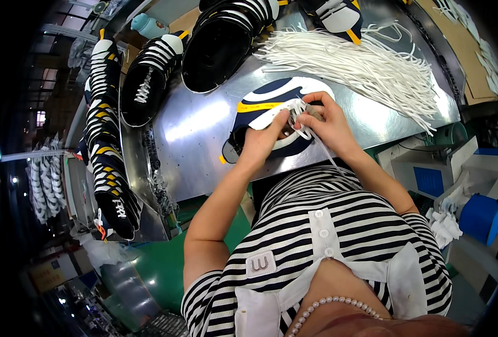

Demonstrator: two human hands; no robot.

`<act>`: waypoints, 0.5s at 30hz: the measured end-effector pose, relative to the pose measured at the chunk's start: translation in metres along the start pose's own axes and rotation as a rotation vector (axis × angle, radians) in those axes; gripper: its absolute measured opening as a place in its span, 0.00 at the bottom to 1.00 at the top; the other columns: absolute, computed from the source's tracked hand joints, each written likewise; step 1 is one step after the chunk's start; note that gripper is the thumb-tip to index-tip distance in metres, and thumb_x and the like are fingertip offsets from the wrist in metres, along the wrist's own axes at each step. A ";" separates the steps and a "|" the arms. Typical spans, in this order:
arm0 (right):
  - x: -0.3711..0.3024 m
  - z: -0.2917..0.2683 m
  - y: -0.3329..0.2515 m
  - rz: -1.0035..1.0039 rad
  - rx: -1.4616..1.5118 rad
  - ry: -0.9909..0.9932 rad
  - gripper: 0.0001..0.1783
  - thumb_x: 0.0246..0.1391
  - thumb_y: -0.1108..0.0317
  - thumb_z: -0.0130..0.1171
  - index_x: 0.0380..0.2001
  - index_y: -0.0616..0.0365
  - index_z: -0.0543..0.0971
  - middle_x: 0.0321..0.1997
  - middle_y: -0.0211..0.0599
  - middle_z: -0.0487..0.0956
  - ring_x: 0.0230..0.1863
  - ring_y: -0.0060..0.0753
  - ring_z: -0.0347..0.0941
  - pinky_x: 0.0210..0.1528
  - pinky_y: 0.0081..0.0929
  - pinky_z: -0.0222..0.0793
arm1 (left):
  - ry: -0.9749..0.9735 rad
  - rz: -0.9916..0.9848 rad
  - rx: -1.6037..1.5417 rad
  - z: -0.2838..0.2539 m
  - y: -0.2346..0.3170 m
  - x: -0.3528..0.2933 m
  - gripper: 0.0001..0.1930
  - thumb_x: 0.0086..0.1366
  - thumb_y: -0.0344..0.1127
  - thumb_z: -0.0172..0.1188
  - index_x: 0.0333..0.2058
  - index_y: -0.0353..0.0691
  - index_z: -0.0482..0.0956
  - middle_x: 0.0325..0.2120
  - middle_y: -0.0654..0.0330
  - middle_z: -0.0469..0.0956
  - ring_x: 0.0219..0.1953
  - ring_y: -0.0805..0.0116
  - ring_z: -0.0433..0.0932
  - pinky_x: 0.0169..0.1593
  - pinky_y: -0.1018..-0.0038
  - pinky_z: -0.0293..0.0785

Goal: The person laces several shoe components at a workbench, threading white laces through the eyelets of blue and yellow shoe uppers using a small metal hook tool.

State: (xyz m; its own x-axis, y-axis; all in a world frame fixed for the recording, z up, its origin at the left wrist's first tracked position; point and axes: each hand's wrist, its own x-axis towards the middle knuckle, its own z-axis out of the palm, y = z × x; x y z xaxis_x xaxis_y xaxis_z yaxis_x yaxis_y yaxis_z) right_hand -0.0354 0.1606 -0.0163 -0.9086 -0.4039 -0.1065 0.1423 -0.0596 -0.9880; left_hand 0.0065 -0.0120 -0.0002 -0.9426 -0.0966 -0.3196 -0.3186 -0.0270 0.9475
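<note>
A navy, white and yellow shoe upper lies on its side on the metal table in front of me, its heel toward the lower left. My left hand is closed on the upper, with the thumb near its eyelet edge. At that same edge, the fingers of my right hand pinch a white shoelace. Loops of the lace bunch between both hands, and its tail hangs toward my lap. My fingers partly hide the eyelets, so how far the lace is threaded cannot be made out.
A heap of loose white shoelaces covers the far right of the table. Nested stacks of shoe uppers stand at the back, and a long row of uppers runs down the left. A light blue bottle stands behind them.
</note>
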 end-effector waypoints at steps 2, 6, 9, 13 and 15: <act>-0.001 0.002 0.000 0.023 -0.044 0.005 0.18 0.55 0.75 0.61 0.46 0.62 0.67 0.29 0.34 0.82 0.32 0.16 0.74 0.37 0.15 0.67 | 0.029 0.031 0.033 0.000 -0.002 -0.002 0.15 0.68 0.43 0.58 0.39 0.36 0.81 0.29 0.65 0.81 0.28 0.80 0.76 0.32 0.81 0.71; 0.001 -0.003 -0.004 0.062 -0.244 -0.015 0.18 0.55 0.74 0.62 0.45 0.60 0.67 0.28 0.35 0.83 0.32 0.17 0.75 0.37 0.16 0.67 | 0.002 0.071 0.089 0.006 0.004 -0.007 0.13 0.68 0.41 0.58 0.36 0.35 0.82 0.27 0.66 0.82 0.28 0.81 0.77 0.31 0.83 0.71; 0.005 -0.007 -0.007 0.082 -0.328 -0.031 0.19 0.53 0.71 0.63 0.45 0.60 0.68 0.29 0.38 0.83 0.33 0.23 0.77 0.38 0.20 0.69 | 0.044 0.141 0.023 0.018 0.006 -0.010 0.09 0.68 0.34 0.58 0.34 0.33 0.82 0.26 0.65 0.82 0.28 0.81 0.78 0.31 0.83 0.71; 0.005 -0.011 -0.010 0.097 -0.299 -0.090 0.20 0.53 0.65 0.64 0.45 0.60 0.70 0.33 0.43 0.83 0.35 0.35 0.80 0.39 0.27 0.71 | 0.081 0.186 0.070 0.018 0.002 -0.010 0.08 0.67 0.32 0.59 0.35 0.32 0.81 0.28 0.64 0.82 0.30 0.79 0.79 0.33 0.80 0.73; 0.002 -0.012 -0.011 0.018 -0.297 -0.080 0.19 0.54 0.65 0.63 0.45 0.60 0.70 0.33 0.43 0.83 0.36 0.36 0.81 0.41 0.28 0.72 | 0.144 0.216 0.118 0.020 -0.005 -0.006 0.08 0.66 0.32 0.61 0.36 0.32 0.81 0.29 0.63 0.83 0.30 0.78 0.80 0.34 0.80 0.74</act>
State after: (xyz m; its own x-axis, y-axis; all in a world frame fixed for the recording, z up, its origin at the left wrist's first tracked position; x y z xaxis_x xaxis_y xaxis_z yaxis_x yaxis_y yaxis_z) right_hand -0.0435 0.1715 -0.0072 -0.8713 -0.4741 -0.1265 0.0261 0.2126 -0.9768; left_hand 0.0122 0.0088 -0.0032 -0.9687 -0.2278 -0.0988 -0.1296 0.1244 0.9837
